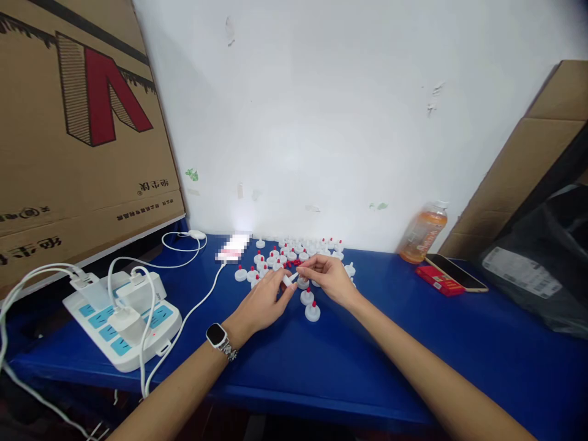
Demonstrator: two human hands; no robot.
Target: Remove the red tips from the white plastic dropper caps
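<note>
My left hand (266, 297) is closed around a white nozzle cap (289, 280), which is tilted with its thin tip toward the right. My right hand (328, 278) is pinched at the tip of that nozzle; what its fingertips hold, if anything, is too small to make out. Just in front of the hands, a white cap with a red tip (312, 312) stands upright on the blue table (280, 367), with a similar one behind it. Many more white nozzle caps, some red-tipped, spread behind both hands. Small loose red tips (294, 264) lie among them, partly hidden by my fingers.
A white power strip (172, 324) with chargers and cables sits at the left, beside a large cardboard box (92, 177). A lit phone (234, 247) lies behind. At the right are an orange drink bottle (425, 233), a red pack (440, 280), another phone (459, 274) and a black bag (546, 263).
</note>
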